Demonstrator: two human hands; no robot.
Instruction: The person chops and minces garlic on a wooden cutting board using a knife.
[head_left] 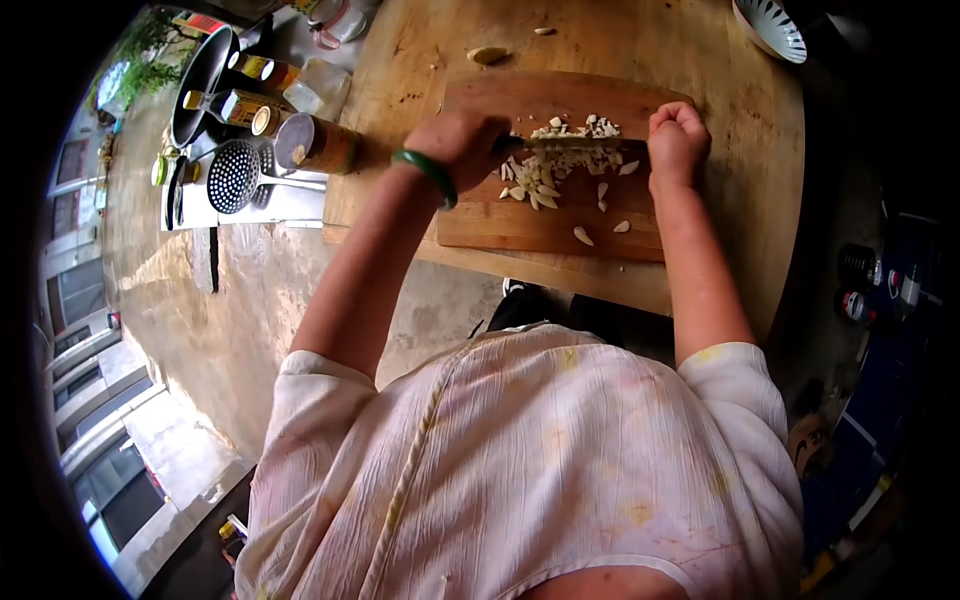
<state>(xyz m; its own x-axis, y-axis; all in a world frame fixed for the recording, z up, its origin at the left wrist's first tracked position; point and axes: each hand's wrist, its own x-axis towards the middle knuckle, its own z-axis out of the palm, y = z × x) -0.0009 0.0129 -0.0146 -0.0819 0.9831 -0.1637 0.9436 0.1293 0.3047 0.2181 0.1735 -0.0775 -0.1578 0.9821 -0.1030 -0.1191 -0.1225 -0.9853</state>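
My left hand (462, 146), with a green bangle on the wrist, is closed round the dark handle of a knife (570, 144). The blade reaches rightward across a pile of chopped garlic (545, 178) on a wooden cutting board (480, 225). At the far end of the blade, my right hand (680, 142) is closed in a fist and appears to grip the tip; its fingers are partly hidden. Larger garlic pieces lie toward the board's near side, including one clove (583, 236). Finer bits sit behind the blade.
The board lies on a wooden table (400, 70). Left of it stand a lidded jar (315, 143), several bottles, a black pan (203, 85) and a perforated skimmer (234, 177). A patterned bowl (770, 28) sits at the far right corner. A pale piece (487, 55) lies beyond the board.
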